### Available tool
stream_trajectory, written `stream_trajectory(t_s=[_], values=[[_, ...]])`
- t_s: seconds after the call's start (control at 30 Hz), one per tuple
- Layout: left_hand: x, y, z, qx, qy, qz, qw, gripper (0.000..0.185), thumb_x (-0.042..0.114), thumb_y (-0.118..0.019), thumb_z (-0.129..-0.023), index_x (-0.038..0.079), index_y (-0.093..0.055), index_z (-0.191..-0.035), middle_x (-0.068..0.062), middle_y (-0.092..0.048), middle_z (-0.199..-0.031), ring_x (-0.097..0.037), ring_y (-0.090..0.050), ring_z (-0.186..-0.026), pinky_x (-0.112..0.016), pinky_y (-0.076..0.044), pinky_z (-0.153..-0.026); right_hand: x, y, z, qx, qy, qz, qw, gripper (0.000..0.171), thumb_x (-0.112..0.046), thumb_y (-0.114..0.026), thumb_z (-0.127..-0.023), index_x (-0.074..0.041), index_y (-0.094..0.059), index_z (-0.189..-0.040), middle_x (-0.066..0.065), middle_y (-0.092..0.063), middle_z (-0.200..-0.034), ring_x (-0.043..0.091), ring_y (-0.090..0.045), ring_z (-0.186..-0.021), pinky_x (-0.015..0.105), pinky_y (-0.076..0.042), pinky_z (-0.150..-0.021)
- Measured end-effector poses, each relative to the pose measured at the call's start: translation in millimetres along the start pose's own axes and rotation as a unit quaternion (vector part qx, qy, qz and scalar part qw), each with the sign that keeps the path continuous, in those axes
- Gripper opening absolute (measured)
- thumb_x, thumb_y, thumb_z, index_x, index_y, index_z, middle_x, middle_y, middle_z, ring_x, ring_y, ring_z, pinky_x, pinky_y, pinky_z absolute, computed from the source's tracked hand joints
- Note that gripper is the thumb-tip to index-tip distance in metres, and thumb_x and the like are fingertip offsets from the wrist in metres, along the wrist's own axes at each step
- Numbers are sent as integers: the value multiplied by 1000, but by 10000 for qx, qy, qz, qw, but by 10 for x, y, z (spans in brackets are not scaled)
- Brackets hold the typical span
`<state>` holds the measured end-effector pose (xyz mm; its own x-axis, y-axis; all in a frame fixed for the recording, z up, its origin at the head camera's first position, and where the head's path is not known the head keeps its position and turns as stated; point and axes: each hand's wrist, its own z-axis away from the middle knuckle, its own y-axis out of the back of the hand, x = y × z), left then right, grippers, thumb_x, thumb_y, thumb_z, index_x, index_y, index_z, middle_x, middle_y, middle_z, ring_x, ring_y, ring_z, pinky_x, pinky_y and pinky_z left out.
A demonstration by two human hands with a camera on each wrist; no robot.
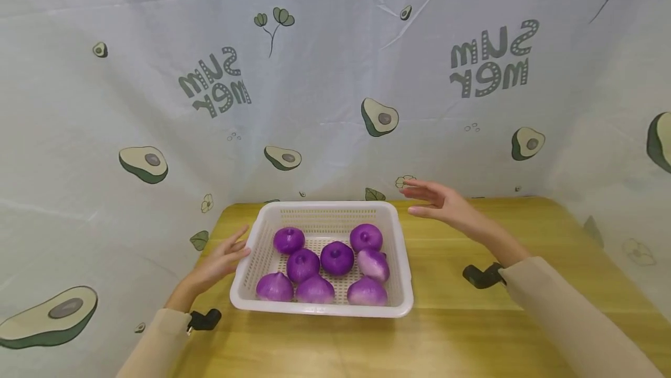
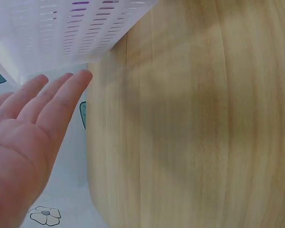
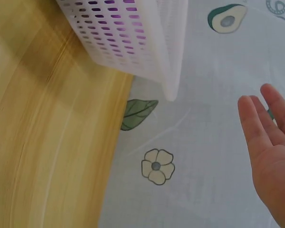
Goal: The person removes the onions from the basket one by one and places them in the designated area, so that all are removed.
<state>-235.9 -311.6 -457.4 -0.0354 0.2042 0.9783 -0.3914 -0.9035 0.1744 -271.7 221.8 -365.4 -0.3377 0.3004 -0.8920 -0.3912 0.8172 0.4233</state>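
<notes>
1. A white perforated basket (image 1: 403,261) is set on a wooden table (image 1: 472,320), toward the far side, its far rim close to the table's back edge and the hanging cloth backdrop (image 1: 335,75).
2. Eight purple onions (image 1: 337,258) are seen inside the basket, packed close together, several touching.
3. The left hand (image 1: 222,258) is held at the basket's left wall, fingers straight and spread, nothing grasped. In the left wrist view the fingertips (image 2: 80,78) are seen just beside the basket's lower corner; whether they touch it cannot be told.
4. The right hand (image 1: 437,200) is held above the basket's far right corner, palm down, fingers extended and relaxed, nothing grasped, apart from the rim.
5. Open table surface is left to the right of the basket and in front of it; on the left, only a narrow strip of table lies between the basket and the table's edge.
6. Both forearms are covered by beige sleeves (image 1: 566,308), cut off by the lower border of the head view.
7. In the wrist views only part of the basket's wall is shown, and the onions appear merely as purple through the slots. The right hand is cut off at the border of the right wrist view.
</notes>
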Motion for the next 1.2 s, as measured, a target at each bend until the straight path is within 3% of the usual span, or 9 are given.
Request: stream_trajectory(t_s=[0.17,0.27,0.5,0.7,1.2], values=[[-2,-15,-2,-173,-81,167,9997,70,15,-46,-107,7,-2,-160,-31,-22,-157,-29,-51,-129,-50,-47,-99,-49,-58,-123,-273,148,-158,9994,67,-12,-72,-93,-6,-40,-151,16,-52,-144,36,-47,-133,45,-45,-102],[1,-21,-4,-295,-156,353,9988,68,13,-44,-107,5,-1,-160,-33,-21,-156,-22,-56,-123,-48,-48,-98,-110,-104,-207,-454,162,-258,9985,67,-12,-75,-90,-8,-44,-150,14,-54,-143,33,-48,-133,42,-46,-102],[-49,-34,-18,-374,-152,726,9965,67,11,-40,-108,7,1,-160,-36,-21,-154,-24,-56,-121,-48,-49,-97,-220,-244,-479,-721,277,-294,9966,64,-15,-77,-89,-12,-49,-147,11,-56,-141,28,-52,-130,44,-42,-107],[-72,-51,-22,-405,-193,1013,9938,66,10,-38,-108,7,3,-160,-37,-21,-154,-24,-57,-122,-48,-49,-97,-240,-439,-710,-668,253,-524,9961,61,-14,-76,-90,-10,-51,-145,10,-59,-137,29,-54,-128,49,-40,-107],[-111,-51,-7,-417,-298,1167,9918,67,8,-39,-108,9,3,-160,-36,-19,-155,-24,-56,-123,-50,-48,-97,-79,-1223,-1294,-525,204,-989,9935,52,-4,-74,-90,-1,-56,-139,19,-64,-126,32,-62,-116,42,-49,-99]])
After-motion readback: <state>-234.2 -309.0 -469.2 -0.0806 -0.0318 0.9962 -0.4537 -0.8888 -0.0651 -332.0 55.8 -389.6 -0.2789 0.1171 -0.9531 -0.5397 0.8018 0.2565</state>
